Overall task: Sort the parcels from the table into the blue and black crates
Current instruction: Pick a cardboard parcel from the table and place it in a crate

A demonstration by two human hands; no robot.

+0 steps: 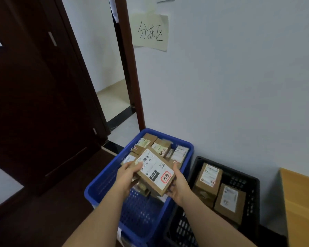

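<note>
I hold a flat brown cardboard parcel (154, 171) with a white shipping label and a red stamp above the blue crate (103, 182). My left hand (128, 175) grips its left edge, thumb on the label. My right hand (178, 186) grips its right edge from below and beside. The blue crate on the floor holds several labelled brown parcels (161, 145) at its far end. To its right, against the wall, the black crate (246, 182) holds two brown parcels (210, 179), both standing upright.
A wooden table corner (300, 202) shows at the far right. A dark wooden door (39, 104) stands open on the left beside a doorway. A paper sign (150, 32) with handwriting hangs on the white wall above the crates.
</note>
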